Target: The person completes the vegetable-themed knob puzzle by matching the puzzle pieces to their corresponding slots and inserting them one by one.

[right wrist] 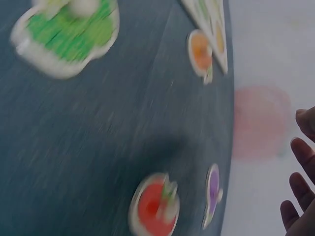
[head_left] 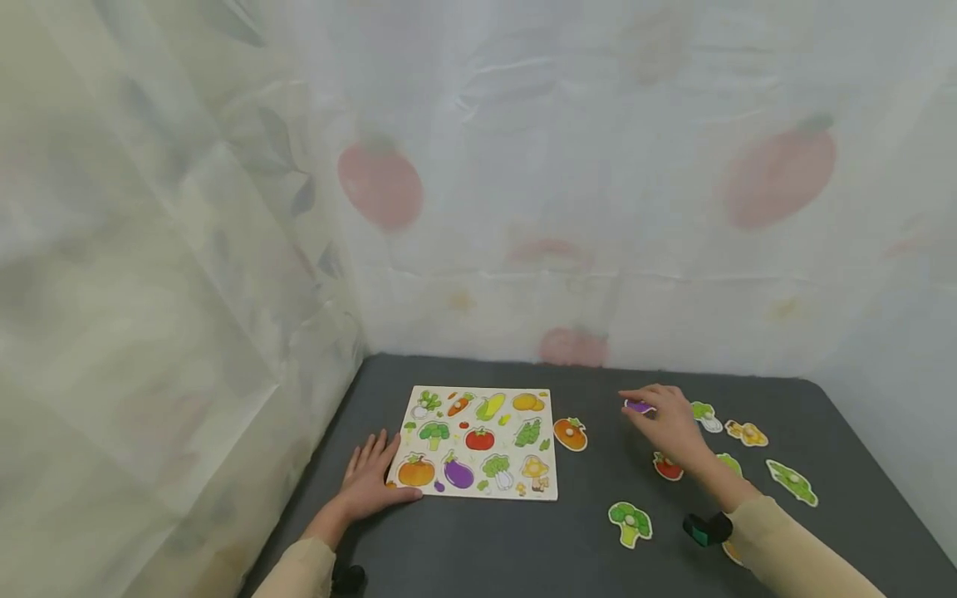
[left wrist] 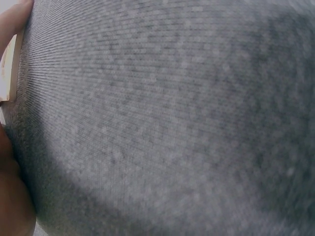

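Observation:
My left hand rests on the left edge of a white vegetable puzzle board, fingers extended and thumb along its lower edge. In the left wrist view, part of the thumb shows beside the board's corner. Over a purple eggplant piece hovers my right hand. The right wrist view has its fingers spread and apart from the eggplant piece, which lies on the table. Nearby are a tomato piece and a pumpkin piece, close to the board's right side.
A broccoli piece lies at the front. Further right are a leafy green-and-white piece, a mushroom piece and a pea pod piece. The right sleeve partly covers an orange piece. Printed curtains enclose the dark table.

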A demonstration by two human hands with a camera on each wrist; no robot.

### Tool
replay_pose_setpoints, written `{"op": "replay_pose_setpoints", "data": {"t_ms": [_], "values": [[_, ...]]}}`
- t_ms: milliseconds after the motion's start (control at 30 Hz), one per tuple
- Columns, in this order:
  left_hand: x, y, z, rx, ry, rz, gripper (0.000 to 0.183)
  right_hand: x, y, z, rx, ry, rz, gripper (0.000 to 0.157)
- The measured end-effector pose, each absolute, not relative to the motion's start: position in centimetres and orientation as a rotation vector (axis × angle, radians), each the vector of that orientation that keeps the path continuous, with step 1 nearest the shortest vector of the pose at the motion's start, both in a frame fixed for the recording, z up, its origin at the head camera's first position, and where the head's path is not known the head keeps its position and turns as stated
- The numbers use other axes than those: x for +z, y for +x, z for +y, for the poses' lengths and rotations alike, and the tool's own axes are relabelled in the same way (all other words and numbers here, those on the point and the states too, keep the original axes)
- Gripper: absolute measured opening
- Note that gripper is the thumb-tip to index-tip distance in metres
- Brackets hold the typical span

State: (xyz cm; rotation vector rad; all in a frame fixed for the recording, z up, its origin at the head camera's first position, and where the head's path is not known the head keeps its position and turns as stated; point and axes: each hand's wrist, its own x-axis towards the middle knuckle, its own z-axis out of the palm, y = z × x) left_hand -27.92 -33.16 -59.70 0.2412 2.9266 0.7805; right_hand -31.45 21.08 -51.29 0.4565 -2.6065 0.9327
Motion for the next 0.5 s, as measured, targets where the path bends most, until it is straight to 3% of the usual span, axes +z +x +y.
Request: {"op": "replay_pose_setpoints", "data": {"t_ms": [500], "values": [[-59.9,-28.0,-33.5,0.811,0.289,2.934,0.125,-52.9,-27.0,31.2,0.616,0.305,-2.711,0.03]]}}
